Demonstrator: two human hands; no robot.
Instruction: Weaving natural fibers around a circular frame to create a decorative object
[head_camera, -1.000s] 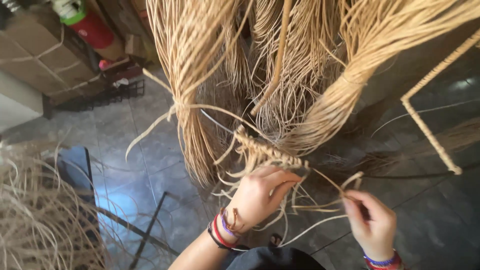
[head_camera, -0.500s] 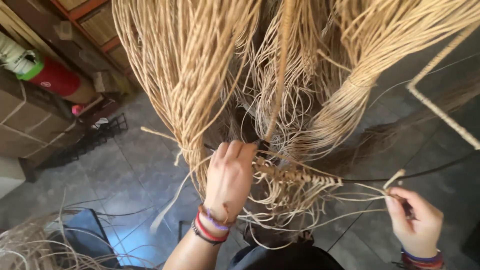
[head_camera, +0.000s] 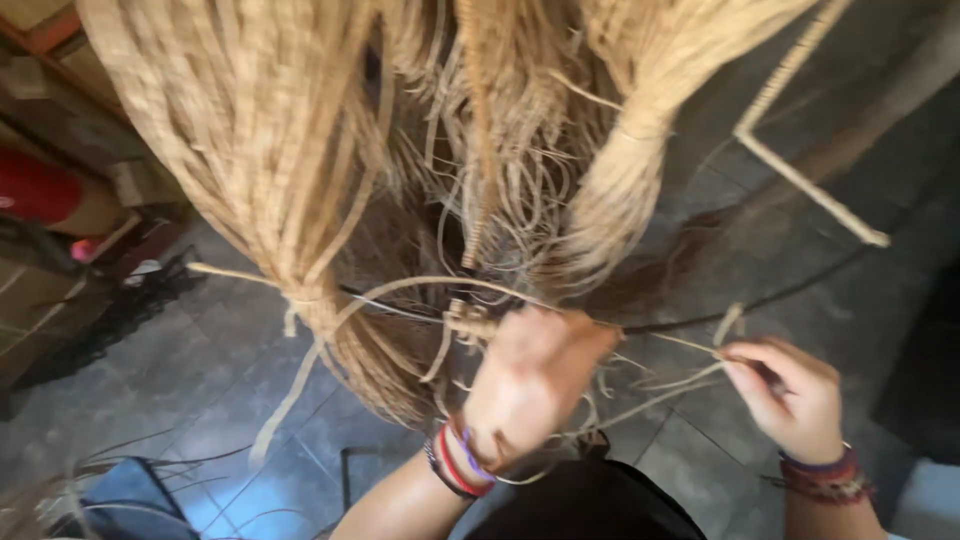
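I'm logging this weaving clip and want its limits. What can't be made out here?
- Head view: left hand covers the wrapped rod section; motion blur too.
- Right hand fingers hide the strand end.
- Hanging fibre bundles: tops cut off by the upper edge.

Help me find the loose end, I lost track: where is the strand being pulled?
In the head view it runs low on the right, pinched in the right hand and stretching left as a pale strand toward the left hand on the wrapped rod.

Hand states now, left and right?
Left hand: closed on the woven strip.
Right hand: pinching loose strands.
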